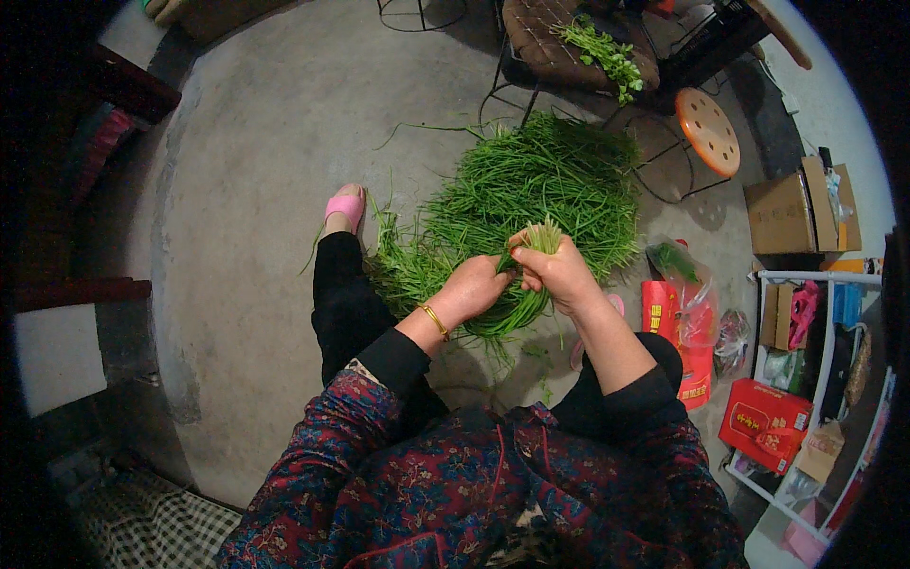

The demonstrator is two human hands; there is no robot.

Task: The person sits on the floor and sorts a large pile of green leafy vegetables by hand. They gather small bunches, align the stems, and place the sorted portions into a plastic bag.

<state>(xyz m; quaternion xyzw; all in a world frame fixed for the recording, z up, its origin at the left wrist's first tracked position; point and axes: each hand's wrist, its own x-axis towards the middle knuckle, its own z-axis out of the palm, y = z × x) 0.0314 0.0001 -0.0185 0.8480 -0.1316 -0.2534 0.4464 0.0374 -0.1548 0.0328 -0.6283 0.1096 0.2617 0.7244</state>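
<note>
My right hand [558, 269] is closed around a bundle of garlic chives [543, 238], whose pale cut ends stick up above the fist. The green leaves [522, 314] of that bundle bend down below my hands. Close against it, my left hand [473, 284] pinches some green strands between thumb and fingers; its fingertips are partly hidden. A gold bracelet [435, 321] circles the left wrist. Beyond both hands a large heap of loose chives [544, 188] lies on the concrete floor, with paler, messier strands [405, 259] at its left side.
A brown cushioned seat [533, 43] bears a bunch of leafy greens [604, 53]. An orange-topped stool [707, 133] stands behind the heap. To the right are a plastic bag [686, 281], red bags [697, 370], a cardboard box [780, 217] and a white rack [828, 341] with a red carton [764, 425].
</note>
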